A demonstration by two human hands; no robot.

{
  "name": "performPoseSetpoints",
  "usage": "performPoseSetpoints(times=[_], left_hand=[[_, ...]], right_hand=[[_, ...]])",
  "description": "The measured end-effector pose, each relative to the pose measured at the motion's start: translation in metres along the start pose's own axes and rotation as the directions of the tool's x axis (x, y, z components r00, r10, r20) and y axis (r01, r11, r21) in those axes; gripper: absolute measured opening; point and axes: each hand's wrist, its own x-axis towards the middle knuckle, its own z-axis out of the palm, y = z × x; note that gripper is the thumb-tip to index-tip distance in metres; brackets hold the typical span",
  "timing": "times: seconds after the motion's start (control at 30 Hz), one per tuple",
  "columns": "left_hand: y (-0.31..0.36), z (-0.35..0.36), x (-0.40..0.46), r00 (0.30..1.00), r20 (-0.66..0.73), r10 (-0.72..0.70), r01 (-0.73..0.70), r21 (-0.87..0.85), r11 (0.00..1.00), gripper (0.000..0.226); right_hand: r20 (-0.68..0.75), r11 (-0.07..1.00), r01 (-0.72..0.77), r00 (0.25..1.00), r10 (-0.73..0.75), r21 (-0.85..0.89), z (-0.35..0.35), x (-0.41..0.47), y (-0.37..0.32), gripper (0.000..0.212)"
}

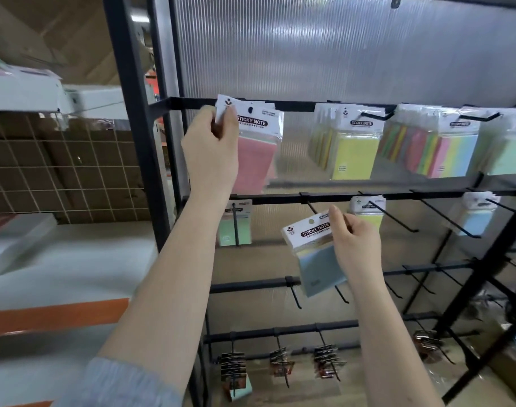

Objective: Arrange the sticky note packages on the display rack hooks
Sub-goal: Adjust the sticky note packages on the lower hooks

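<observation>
two-handed stocking of a black metal display rack (339, 197) backed by ribbed translucent plastic sheet (324, 48). the left hand (209, 148) is raised to the top rail, thumb and fingers pinched on the white card header of a pink sticky note package (258, 148); the punched hang hole in that header is visible, but whether a hook already passes through it cannot be told. the right hand (355, 245) is lower, in front of the second rail, closed on the upper right edge of a blue sticky note package (317, 254) that is tilted, its header toward the upper left, and hangs free of any hook.

judged step: seating the pink package at the left end of the top row, with the blue one waiting its turn. the next move calls for lining the small header hole with a hook tip and sliding the pack back along the prong; the empty hooks (397, 218) just beside the right hand look the likely target.

materials: each pack is a flat square pad in a glossy, crinkly clear sleeve under a stiff printed card; the sleeve probably slips in the fingers, the card gives the firmer hold. hooks are thin, straight, upturned rods. hung packages (359, 145) fill the top row to the right.
</observation>
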Motion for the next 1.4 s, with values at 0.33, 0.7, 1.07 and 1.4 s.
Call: performPoseSetpoints(times=[0.33,0.7,1.07,1.4], left_hand=[[-0.002,0.018,0.009,0.995,-0.090,-0.034,0.030,-0.045,0.999,0.030],[0.003,0.020,0.010,0.989,-0.136,-0.052,0.039,-0.099,0.994,0.038],[0.004,0.020,0.009,0.994,-0.103,-0.024,0.017,-0.064,0.998,0.028],[-0.003,0.023,0.007,0.987,-0.159,-0.021,0.020,-0.009,1.000,0.029]], right_hand=[[0.051,0.998,-0.049,0.998,0.047,0.027,-0.008,0.006,0.003,0.055],[0.054,0.997,-0.063,0.997,0.060,0.043,-0.008,0.008,0.004,0.050],[0.045,0.997,-0.068,0.997,0.067,0.028,-0.006,0.006,0.005,0.047],[0.024,0.998,-0.066,0.998,0.065,0.018,-0.003,0.004,0.003,0.047]])
